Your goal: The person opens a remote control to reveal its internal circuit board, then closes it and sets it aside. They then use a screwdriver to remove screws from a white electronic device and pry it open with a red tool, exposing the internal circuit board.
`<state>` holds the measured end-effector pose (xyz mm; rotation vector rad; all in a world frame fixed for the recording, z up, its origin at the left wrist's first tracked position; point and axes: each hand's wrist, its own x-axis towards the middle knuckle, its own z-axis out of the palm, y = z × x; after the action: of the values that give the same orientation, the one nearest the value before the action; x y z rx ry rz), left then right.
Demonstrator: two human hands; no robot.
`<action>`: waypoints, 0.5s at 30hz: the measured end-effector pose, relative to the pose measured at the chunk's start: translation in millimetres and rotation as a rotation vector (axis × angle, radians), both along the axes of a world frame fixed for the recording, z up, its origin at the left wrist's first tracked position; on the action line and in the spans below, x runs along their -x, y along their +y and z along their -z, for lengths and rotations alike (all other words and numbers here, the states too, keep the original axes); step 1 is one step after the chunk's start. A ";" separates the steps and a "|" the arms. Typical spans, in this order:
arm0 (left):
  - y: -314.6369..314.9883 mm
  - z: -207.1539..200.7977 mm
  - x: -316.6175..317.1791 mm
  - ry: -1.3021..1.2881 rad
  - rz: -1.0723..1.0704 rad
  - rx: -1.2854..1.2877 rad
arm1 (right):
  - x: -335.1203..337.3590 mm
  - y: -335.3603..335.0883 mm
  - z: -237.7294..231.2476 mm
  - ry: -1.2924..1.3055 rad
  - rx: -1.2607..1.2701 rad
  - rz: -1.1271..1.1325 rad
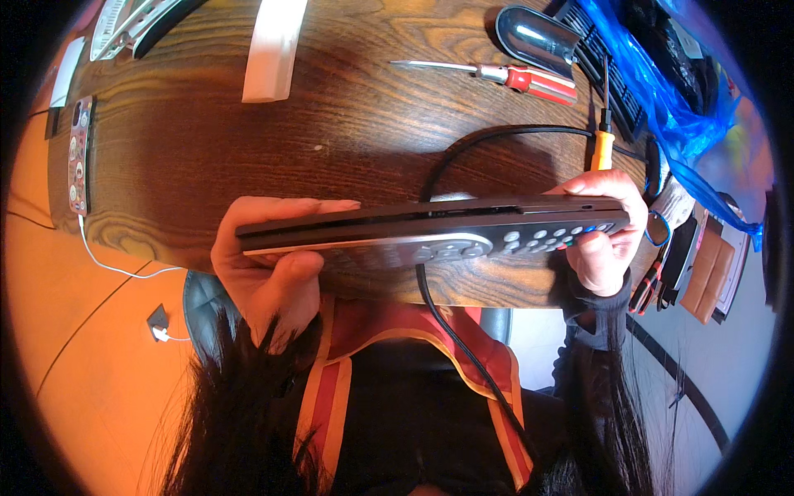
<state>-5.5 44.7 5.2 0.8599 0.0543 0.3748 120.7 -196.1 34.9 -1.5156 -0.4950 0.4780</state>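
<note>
A: Remote control (430,231) is being held edge-up over the near edge of the wooden table (207,149), w/ a seam showing along its top side.

B: Looks like the casing's parting. Best to be keeping both ends level, prying gently along that seam.

A: Left hand (265,264) is curling round the left end, thumb underneath, gripping firmly. Right hand (604,240) is clamping the button end, fingers over the top.

B: Red-handled screwdriver (504,76) is lying further back, yellow-handled one (603,136) near the right hand. Black cable (463,339) is trailing under the remote.
</note>
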 end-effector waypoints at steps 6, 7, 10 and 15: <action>-4.2 -6.8 -0.4 0.052 -0.035 -0.062 | 1.4 -6.2 -0.4 -0.065 0.068 0.069; -3.2 -7.6 -0.3 0.051 -0.031 -0.134 | 1.4 -7.5 0.3 -0.068 0.058 0.072; -1.0 -10.8 1.5 0.121 -0.045 -0.286 | 1.7 -11.2 -1.0 -0.040 0.031 0.060; -5.8 -9.7 -3.7 0.204 -0.260 -0.429 | 0.0 7.1 -1.8 -0.167 -0.084 0.015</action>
<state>-1.8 38.9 15.0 1.3198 0.2848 0.5521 120.7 -189.0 36.7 -1.4842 -0.6255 0.3169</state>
